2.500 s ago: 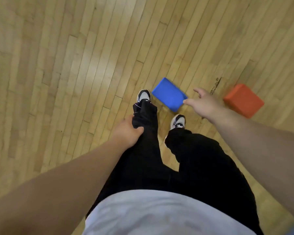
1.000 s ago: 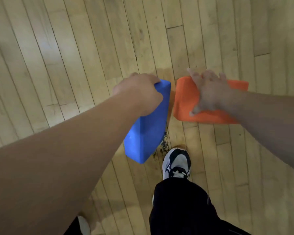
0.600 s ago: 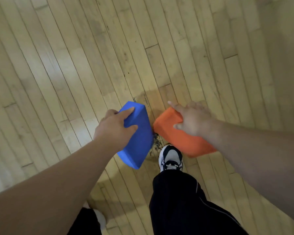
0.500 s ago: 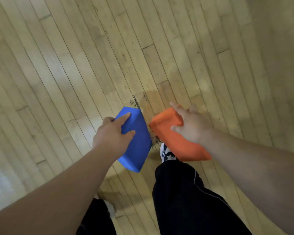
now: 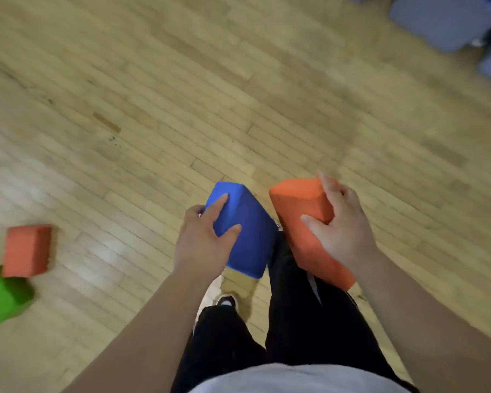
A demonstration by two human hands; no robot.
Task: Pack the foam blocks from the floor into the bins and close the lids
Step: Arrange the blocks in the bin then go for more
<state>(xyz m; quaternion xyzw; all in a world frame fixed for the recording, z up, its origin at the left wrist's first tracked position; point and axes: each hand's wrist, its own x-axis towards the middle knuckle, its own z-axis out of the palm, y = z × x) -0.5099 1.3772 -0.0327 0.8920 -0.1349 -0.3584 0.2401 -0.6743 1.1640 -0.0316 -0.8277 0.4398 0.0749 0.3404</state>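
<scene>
My left hand (image 5: 203,241) grips a blue foam block (image 5: 247,231), held up off the floor in front of my legs. Beside it, my right hand (image 5: 340,228) grips an orange foam block (image 5: 298,214), also lifted. The two blocks are close together, almost touching. On the wooden floor at the far left lie another orange block (image 5: 27,251) and a green block (image 5: 3,296), right next to each other. No bin is clearly seen.
Blurred grey-blue shapes (image 5: 442,18) sit on the floor at the top right corner; I cannot tell what they are. My black trouser legs (image 5: 295,321) and one shoe (image 5: 226,300) are below the held blocks. Bare wooden floor (image 5: 182,95) stretches ahead.
Both blocks have come up off the floor in my hands. My view has swung round, bringing the orange and green blocks at the left and the grey-blue shapes at the top right into sight.
</scene>
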